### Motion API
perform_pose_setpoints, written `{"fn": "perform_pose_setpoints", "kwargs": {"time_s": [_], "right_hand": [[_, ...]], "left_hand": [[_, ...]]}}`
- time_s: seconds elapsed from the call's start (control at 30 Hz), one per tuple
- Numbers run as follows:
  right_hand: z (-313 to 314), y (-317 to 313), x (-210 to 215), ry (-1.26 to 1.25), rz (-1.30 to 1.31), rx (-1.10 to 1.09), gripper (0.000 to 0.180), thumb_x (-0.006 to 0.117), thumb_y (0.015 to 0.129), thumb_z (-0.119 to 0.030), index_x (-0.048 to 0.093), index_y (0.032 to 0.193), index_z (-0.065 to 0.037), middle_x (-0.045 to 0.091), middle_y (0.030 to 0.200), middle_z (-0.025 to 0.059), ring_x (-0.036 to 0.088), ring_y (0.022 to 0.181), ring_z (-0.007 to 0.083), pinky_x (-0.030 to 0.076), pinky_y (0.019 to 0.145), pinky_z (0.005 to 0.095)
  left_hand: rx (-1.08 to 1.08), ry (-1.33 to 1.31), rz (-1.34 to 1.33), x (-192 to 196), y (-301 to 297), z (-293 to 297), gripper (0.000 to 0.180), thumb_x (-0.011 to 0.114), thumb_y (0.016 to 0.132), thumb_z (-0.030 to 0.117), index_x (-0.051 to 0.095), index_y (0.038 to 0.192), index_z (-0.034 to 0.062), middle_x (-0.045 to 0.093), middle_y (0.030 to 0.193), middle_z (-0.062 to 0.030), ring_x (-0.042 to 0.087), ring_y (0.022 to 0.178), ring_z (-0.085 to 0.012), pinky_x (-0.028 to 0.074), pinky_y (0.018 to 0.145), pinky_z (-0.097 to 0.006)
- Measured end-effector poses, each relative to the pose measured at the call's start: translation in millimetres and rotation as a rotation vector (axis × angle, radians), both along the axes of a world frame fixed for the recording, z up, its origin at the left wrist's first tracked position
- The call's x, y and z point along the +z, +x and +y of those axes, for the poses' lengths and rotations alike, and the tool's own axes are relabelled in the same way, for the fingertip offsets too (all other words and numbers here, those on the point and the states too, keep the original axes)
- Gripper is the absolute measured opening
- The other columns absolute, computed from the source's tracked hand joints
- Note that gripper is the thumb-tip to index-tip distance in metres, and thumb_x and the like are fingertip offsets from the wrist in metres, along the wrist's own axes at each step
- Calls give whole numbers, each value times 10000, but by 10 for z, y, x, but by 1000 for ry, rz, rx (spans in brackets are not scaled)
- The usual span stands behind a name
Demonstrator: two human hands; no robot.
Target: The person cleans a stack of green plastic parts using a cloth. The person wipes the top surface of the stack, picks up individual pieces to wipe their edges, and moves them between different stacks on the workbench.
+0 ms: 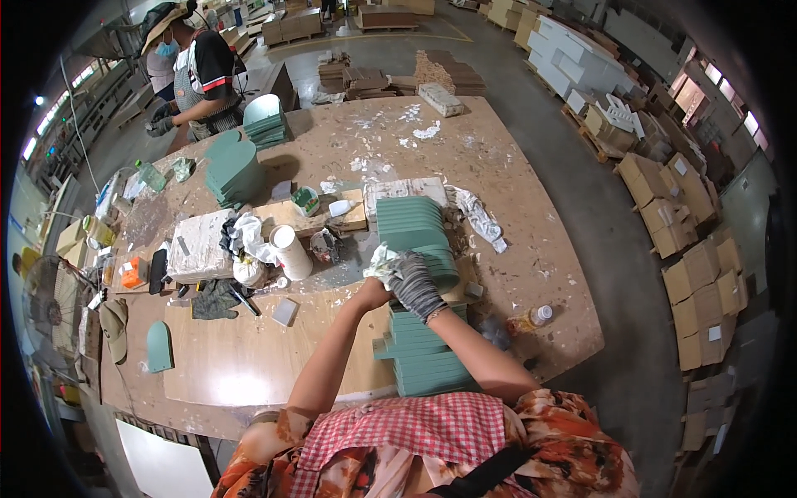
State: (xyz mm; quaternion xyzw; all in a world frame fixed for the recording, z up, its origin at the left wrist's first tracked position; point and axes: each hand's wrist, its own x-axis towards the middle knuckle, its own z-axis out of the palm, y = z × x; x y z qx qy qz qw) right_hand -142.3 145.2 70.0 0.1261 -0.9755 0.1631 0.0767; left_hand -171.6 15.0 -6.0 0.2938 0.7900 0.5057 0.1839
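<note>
My bare left hand grips a crumpled whitish rag in front of me. Beside it, my right hand, in a grey striped glove, is closed against the same rag; its fingertips are partly hidden there. Just beyond both hands stands a row of green round-ended panels, set close together on a white block. The gloved hand overlaps the near panels, and I cannot tell whether it touches them. Under my right forearm lies a nearer stack of green panels, with staggered edges.
A single green panel lies at the left. Around the table are a white cup, a dark glove, a bottle and another rag. More green stacks stand far left, near a masked co-worker.
</note>
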Motion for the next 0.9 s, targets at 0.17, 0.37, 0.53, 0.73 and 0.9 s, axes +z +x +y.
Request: {"fn": "perform_pose_setpoints", "kwargs": {"time_s": [0.17,0.37,0.53,0.73,0.9], "right_hand": [[385,183,234,-416,45,-11,254,542,802,-198,652,964,-37,631,951,173,567,889,328,441,834,413],[209,125,198,-81,111,-144,275,531,774,-208,660,960,-52,633,939,183,586,871,324,461,840,397],[-17,87,189,-15,-32,-84,283,555,785,-237,664,992,-79,601,1019,178,544,975,324,441,874,395],[452,294,301,-145,321,-195,301,637,725,-113,676,1023,-118,583,1099,157,519,1032,309,393,950,404],[747,171,-267,-447,139,-197,295,569,794,-164,642,1065,-70,570,1121,164,498,1075,315,368,978,409]], "left_hand": [[192,-55,-65,10,48,16,966,813,552,92,301,1369,29,296,1358,-191,259,1284,-366,216,1099,-375],[164,-69,48,-141,5,56,966,805,557,108,292,1373,62,294,1355,-198,275,1265,-382,238,1085,-396],[46,-111,-132,-312,-117,-43,958,789,559,103,292,1378,87,279,1362,-200,272,1255,-401,223,1091,-407],[141,-76,-14,-22,28,-44,1005,802,584,121,217,1394,10,234,1379,-222,240,1288,-381,209,1098,-385],[146,-51,-19,82,47,57,1020,812,560,121,229,1391,16,270,1350,-209,264,1269,-380,214,1094,-399]]}}
